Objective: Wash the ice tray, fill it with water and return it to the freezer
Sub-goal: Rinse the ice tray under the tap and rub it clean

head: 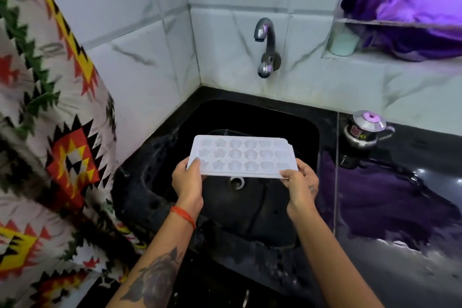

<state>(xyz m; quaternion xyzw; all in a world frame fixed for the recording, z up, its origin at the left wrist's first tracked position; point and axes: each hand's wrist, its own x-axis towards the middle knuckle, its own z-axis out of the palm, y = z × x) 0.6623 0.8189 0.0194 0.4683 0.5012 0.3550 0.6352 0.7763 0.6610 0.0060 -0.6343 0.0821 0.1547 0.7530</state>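
Ice tray point(242, 156), unlabelled, over black sink point(310, 130)

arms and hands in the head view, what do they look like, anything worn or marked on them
Both forearms are bare, with no sleeves in view. The left hand has a thin orange-red thread bracelet around its wrist, and a large dark rose-like tattoo covers the left forearm. The right hand has a small dark tattoo on its back near the wrist. No rings or watch are visible.
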